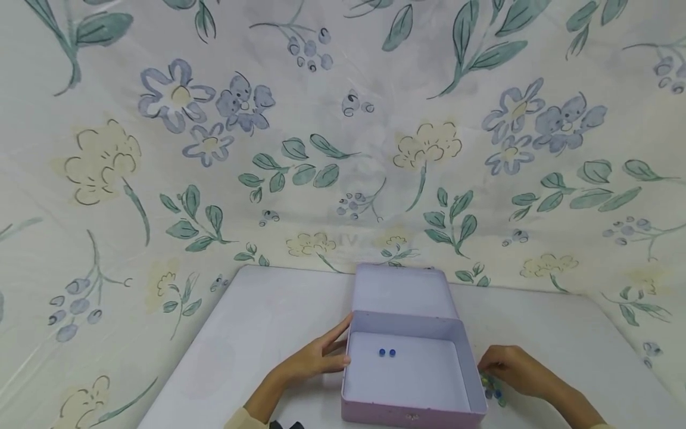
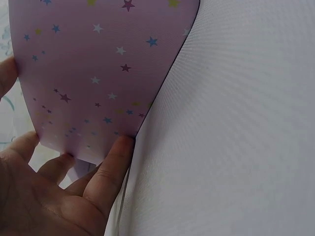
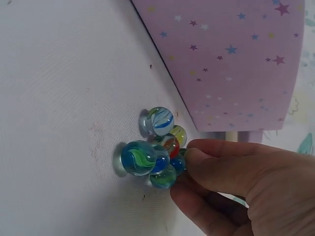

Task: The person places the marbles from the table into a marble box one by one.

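While the left hand (image 1: 308,360) rests on the pink box (image 1: 370,411) at nine o'clock, its fingers spread out and touching the side, the right hand (image 1: 514,369) is at a bunch of marbles (image 3: 160,158) near four o'clock. Those fingers curl in and touch the bunch, but I cannot tell if they pinch one. The bunch sits on the white table (image 1: 278,304), just beside the box. These marbles look like glass, so each one should be hard, smooth, slippery and light, quick to roll off, and it might chip if it drops hard. It seems best to pinch one round its fat middle, with the thumb on one side and a finger on the other.

The box looks stiff and thin, maybe tin, and its side walls look like good places to hold it. Its lid (image 1: 402,289) lies back at twelve o'clock. Inside, two blue marbles (image 1: 382,353) sit side by side near eleven o'clock, with a small gap between them. Little stars dot the box's outside.
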